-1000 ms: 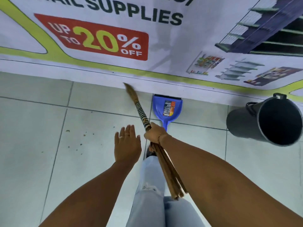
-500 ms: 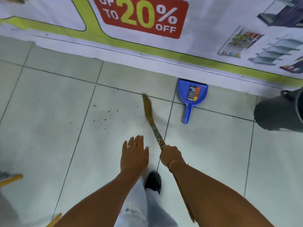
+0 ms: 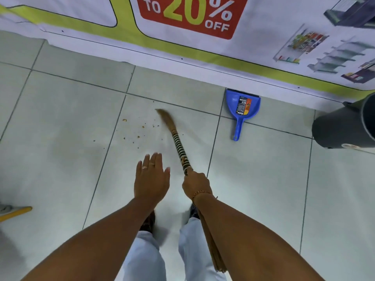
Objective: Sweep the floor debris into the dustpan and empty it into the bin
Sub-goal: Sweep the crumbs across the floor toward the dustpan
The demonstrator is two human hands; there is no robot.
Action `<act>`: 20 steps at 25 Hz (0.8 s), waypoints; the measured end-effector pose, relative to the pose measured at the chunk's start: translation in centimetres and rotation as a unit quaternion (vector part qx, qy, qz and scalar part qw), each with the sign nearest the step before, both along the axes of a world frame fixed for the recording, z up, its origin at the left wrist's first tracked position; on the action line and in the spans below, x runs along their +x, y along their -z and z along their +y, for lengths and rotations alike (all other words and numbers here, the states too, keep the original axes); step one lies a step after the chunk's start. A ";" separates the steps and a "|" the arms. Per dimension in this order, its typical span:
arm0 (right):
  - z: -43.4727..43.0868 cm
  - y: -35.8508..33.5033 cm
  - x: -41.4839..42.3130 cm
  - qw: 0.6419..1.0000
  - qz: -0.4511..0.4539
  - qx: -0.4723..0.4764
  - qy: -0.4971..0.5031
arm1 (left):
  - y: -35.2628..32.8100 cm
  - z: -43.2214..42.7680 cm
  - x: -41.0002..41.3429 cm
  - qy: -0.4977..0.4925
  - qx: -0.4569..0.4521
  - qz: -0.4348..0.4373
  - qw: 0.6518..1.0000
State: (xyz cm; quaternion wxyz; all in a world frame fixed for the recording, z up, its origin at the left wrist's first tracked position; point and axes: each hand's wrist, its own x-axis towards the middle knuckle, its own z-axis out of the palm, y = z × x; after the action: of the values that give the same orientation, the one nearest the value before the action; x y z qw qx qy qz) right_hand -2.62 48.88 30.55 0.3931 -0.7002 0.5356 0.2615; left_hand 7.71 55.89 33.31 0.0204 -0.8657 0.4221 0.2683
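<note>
The broom (image 3: pixel 178 142) is clamped in the right hand (image 3: pixel 195 184), whose grip is closed around its striped handle; its long axis runs from the hand up and left, the blurred bristle end down among the debris (image 3: pixel 140 128) on the floor (image 3: pixel 263 189). The left hand (image 3: pixel 151 180) hovers beside it, flat, palm down, fingers spread, holding nothing. The blue dustpan (image 3: pixel 242 107) lies to the right by the banner (image 3: pixel 182 47), handle toward the person, near the dark bin (image 3: pixel 343 128).

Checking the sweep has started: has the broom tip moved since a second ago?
Yes. The broom tip has swung left, away from the blue dustpan by the wall, toward the crumbs.
</note>
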 end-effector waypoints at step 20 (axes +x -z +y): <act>12.4 1.4 9.6 0.988 0.059 0.066 0.126 | -0.4 14.4 8.1 -0.022 -0.004 0.070 0.997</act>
State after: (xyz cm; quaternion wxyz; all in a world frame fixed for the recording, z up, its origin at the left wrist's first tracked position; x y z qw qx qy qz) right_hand 6.93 61.32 29.10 0.4356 -0.5829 0.6237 0.2855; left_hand 15.78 70.34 33.74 -0.0185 -0.8542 0.4041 0.3265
